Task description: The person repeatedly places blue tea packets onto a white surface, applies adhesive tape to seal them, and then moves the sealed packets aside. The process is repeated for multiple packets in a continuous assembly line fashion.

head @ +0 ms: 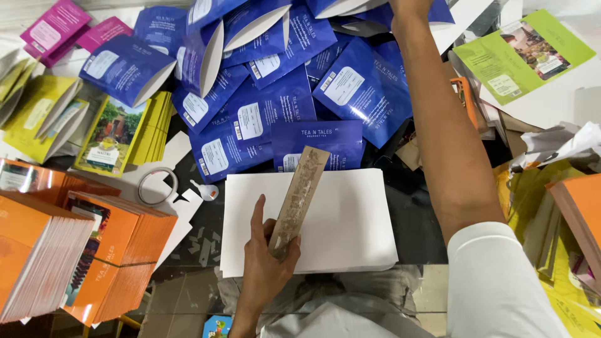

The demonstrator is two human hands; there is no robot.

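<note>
My left hand (266, 253) grips a worn wooden ruler (299, 197) by its near end, with the ruler lying slanted across a stack of white paper sheets (350, 219). The forefinger points out along the paper. My right arm stretches far forward over a heap of dark blue pouches (275, 106). Only the wrist of my right hand (407, 7) shows at the top edge, and its fingers are out of view.
Stacks of orange flat cartons (94, 250) stand at the left, yellow-green cartons (119, 131) and magenta pouches (59, 25) beyond them. A tape roll (156, 186) lies left of the paper. A green printed sheet (523, 53) lies far right, orange and yellow cartons (576, 219) nearer.
</note>
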